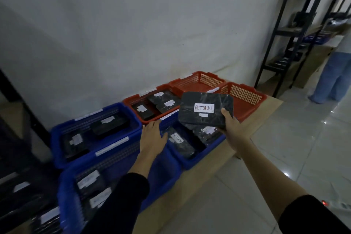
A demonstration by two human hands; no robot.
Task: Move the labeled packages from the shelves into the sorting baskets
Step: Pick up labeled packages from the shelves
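- Black sleeves frame the bottom edge, and both forearms reach forward over a row of baskets on a low wooden platform (252, 125).
- Right hand (230, 125) grips a black wrapped package (201, 109) by its near right corner, thumb on top beside the white "RETURN" label (204, 108) and the other fingers hidden beneath; a second dark package seems to lie behind it.
- Left hand (153, 136) hovers flat, fingers straight and close together, over the rim between two blue baskets, holding nothing.
- Directly below the held package sits the near right blue basket (191, 163), which already holds a package whose label appears to read "RETURN" too, so this looks like the right bin.
- To the far left, a blue basket (62, 138) and a red basket (131, 102) hold other labelled packages; two more red baskets (247, 95) stand at the far right, showing no contents.
- Placing it well probably means lowering it flat, label up, onto the packages already inside before letting go.
- Black shelving (281, 30) stands at the far right, with another person beside it.
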